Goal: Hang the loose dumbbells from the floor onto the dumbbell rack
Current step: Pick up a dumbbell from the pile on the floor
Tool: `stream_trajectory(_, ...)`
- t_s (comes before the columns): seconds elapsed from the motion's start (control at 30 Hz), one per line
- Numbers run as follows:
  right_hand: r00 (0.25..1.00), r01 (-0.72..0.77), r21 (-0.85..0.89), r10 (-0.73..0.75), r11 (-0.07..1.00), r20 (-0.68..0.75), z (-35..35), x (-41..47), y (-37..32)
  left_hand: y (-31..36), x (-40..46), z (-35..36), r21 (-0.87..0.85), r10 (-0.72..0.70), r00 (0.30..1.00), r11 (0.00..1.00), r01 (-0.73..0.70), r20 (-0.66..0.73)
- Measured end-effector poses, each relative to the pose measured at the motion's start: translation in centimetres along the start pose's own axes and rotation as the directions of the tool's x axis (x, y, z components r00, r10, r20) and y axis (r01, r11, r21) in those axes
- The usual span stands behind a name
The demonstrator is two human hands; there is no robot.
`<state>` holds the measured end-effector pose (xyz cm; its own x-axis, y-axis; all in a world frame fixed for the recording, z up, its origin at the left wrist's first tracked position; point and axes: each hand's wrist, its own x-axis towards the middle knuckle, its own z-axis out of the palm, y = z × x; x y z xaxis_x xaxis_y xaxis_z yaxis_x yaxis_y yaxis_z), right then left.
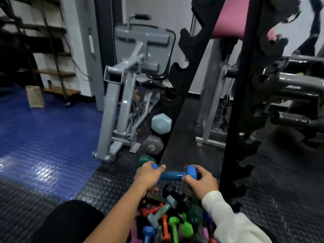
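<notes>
Gym floor (192,137) of black studded rubber: left hand (148,174) and right hand (201,181) clasp the blue dumbbell (172,175) by its heads, above the loose pile (171,220). Keep it level and seat its handle squarely in an empty dumbbell rack (233,120) notch.

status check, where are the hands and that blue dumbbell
Left hand and right hand grip both ends of the blue dumbbell, lifted over the floor pile. Dumbbell rack ahead, path open.
</notes>
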<state>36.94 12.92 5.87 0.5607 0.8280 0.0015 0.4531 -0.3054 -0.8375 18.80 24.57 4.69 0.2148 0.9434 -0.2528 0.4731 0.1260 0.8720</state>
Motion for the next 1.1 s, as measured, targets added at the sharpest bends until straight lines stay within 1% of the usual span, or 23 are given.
stream_trajectory(0.1,0.995,0.102,0.076,-0.1,0.992,-0.031,-1.8,0.5,-3.1,3.9,-1.5,-2.5,0.027,0.129,0.989,0.991,-0.128,-0.066)
stream_trajectory(0.17,0.985,0.172,0.108,-0.169,0.979,-0.031,-2.9,0.7,-5.6,6.2,-2.4,-4.2,0.034,0.18,0.978,0.984,-0.178,-0.104)
stream_trajectory(0.27,0.963,0.27,0.189,-0.265,0.944,-0.048,-4.0,1.2,-9.0,9.6,-3.3,-6.9,0.087,0.283,0.94,0.959,-0.271,-0.192)
stream_trajectory(0.33,0.947,0.32,0.256,-0.31,0.912,-0.081,-4.3,1.5,-11.2,11.8,-3.3,-8.6,0.087,0.325,0.913,0.946,-0.314,-0.246)
stream_trajectory(0.4,0.934,0.357,0.322,-0.334,0.877,-0.127,-4.5,2.3,-13.2,13.9,-2.9,-10.2,0.127,0.39,0.865,0.921,-0.369,-0.315)
stream_trajectory(0.53,0.903,0.429,0.44,-0.379,0.788,-0.202,-4.7,4.1,-17.6,17.8,-1.5,-12.3,0.12,0.495,0.756,0.86,-0.496,-0.429)
stream_trajectory(0.6,0.91,0.411,0.533,-0.366,0.739,-0.195,-4.8,5.1,-19.6,19.8,-0.9,-13.1,0.097,0.517,0.698,0.831,-0.547,-0.495)
stream_trajectory(0.67,0.912,0.406,0.569,-0.361,0.715,-0.198,-4.8,6.3,-21.1,21.5,0.0,-13.6,0.039,0.515,0.67,0.807,-0.589,-0.535)
stream_trajectory(0.7,0.905,0.422,0.557,-0.368,0.716,-0.213,-4.6,7.0,-21.5,22.1,0.6,-13.8,0.016,0.516,0.665,0.796,-0.605,-0.539)
stream_trajectory(0.77,0.881,0.472,0.434,-0.391,0.768,-0.266,-4.2,8.3,-21.8,22.7,2.1,-14.1,-0.008,0.526,0.65,0.774,-0.633,-0.548)
stream_trajectory(0.8,0.872,0.484,0.366,-0.405,0.795,-0.275,-3.9,8.6,-22.0,22.9,3.0,-14.2,-0.017,0.532,0.64,0.761,-0.648,-0.554)
stream_trajectory(0.87,0.863,0.498,0.297,-0.432,0.815,-0.261,-3.1,8.9,-21.9,23.1,4.6,-14.3,-0.05,0.537,0.632,0.739,-0.672,-0.558)
stream_trajectory(0.93,0.855,0.509,0.225,-0.459,0.831,-0.242,-2.0,9.1,-21.4,23.1,6.6,-13.8,-0.107,0.547,0.643,0.711,-0.695,-0.537)
stream_trajectory(1.03,0.83,0.536,0.092,-0.504,0.839,-0.238,0.0,9.4,-20.5,22.6,9.3,-12.9,-0.199,0.565,0.678,0.681,-0.705,-0.47)
stream_trajectory(1.07,0.819,0.547,0.065,-0.518,0.834,-0.247,0.6,9.5,-20.1,22.5,10.1,-12.7,-0.212,0.576,0.681,0.672,-0.709,-0.452)
stream_trajectory(1.1,0.812,0.555,0.051,-0.527,0.83,-0.253,1.2,9.5,-19.8,22.5,10.6,-12.5,-0.211,0.595,0.67,0.657,-0.724,-0.444)
